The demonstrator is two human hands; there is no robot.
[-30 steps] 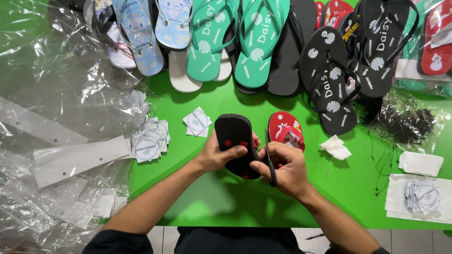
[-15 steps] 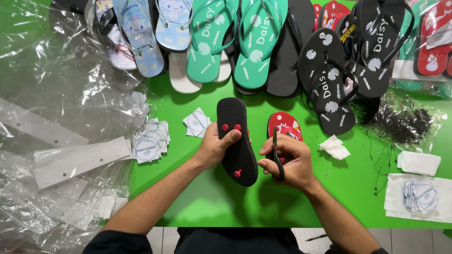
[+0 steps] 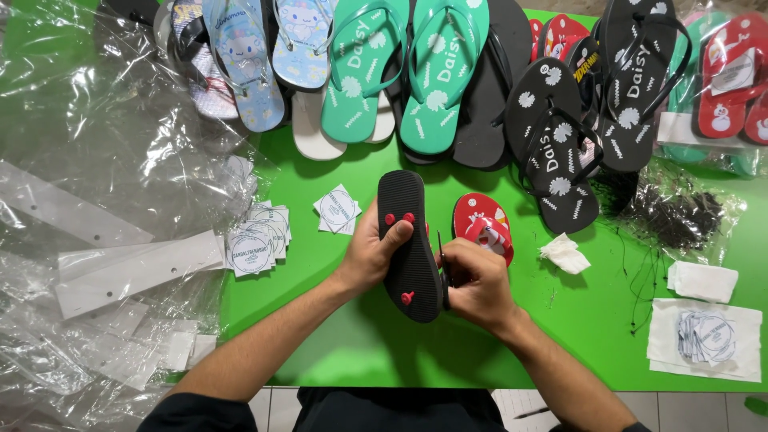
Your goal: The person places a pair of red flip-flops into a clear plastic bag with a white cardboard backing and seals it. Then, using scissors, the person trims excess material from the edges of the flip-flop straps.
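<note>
Far left of the hands: clear plastic sheets (image 3: 120, 160), pile too tangled to count. Nearer in, a stack of round-print tags (image 3: 258, 240), number unclear. Left hand (image 3: 374, 254) grips a black flip-flop (image 3: 410, 244), sole up, w/ 3 red plugs showing. Right hand (image 3: 474, 282) is closed round a thin dark tool (image 3: 442, 260) at the sole's edge; tip hard to make out. Just beyond the right hand, 1 red flip-flop (image 3: 482, 224), partly hidden by its knuckles.

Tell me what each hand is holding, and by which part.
The left hand holds a black flip-flop, sole up, by its left edge near the middle. The right hand pinches a thin dark tool against the sandal's right edge.
</note>
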